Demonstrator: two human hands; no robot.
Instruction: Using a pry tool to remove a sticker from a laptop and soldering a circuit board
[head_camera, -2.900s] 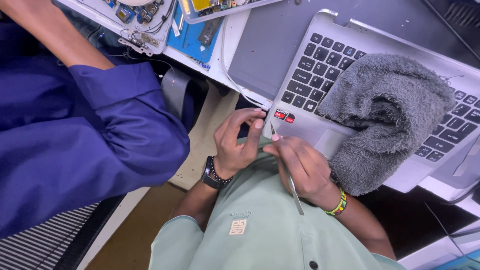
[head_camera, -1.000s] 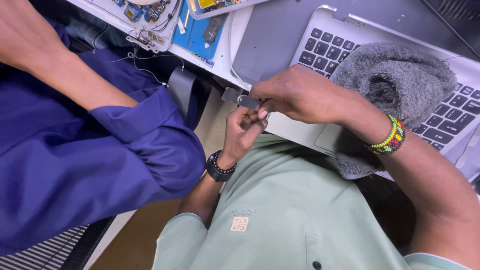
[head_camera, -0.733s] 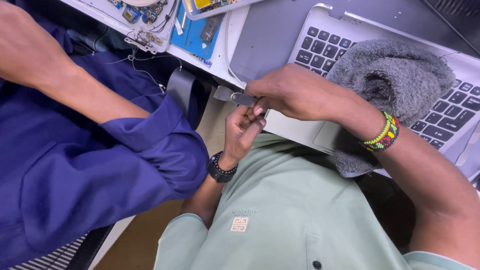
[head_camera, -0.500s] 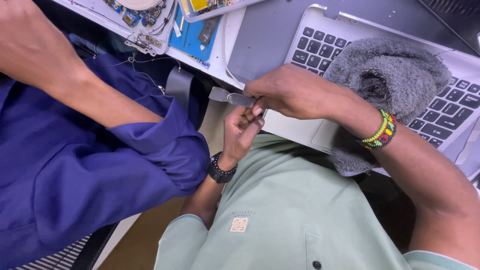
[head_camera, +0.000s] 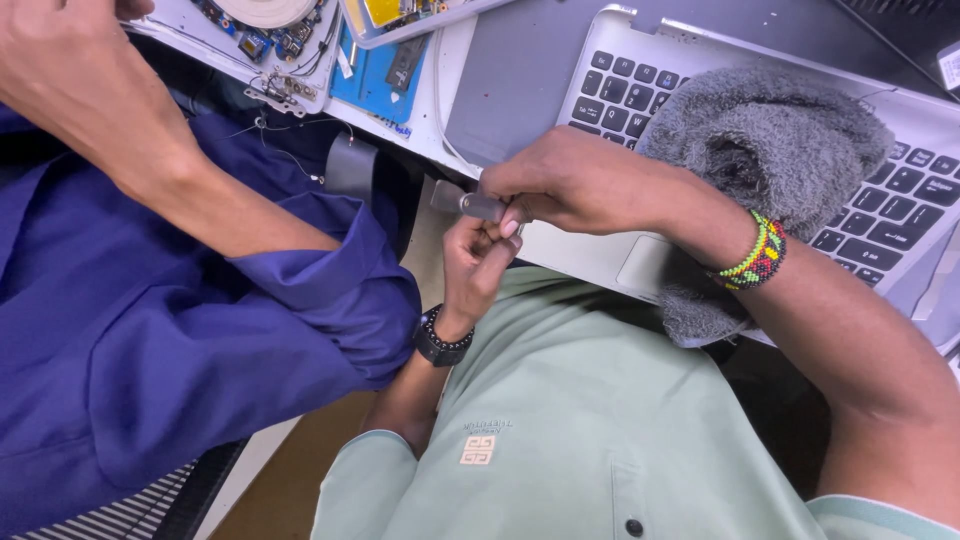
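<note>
Currently both sets of fingers clamp one small grey metal part (head_camera: 478, 204): right hand (head_camera: 570, 185) pinches from above, left hand (head_camera: 480, 262) from below, just off the laptop (head_camera: 640, 100) edge. Looks mid-job; grey cloth (head_camera: 770, 140) lies on the keys. Co-worker's blue sleeve (head_camera: 200, 320) alongside.

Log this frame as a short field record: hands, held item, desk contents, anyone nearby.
right hand: pinches a small grey metal tool at the desk edge
left hand: fingertips touch the tool from below
laptop: open, with a grey towel lying on its keyboard
circuit boards: at top left
co-worker's arm: blue sleeve, on the left
</note>
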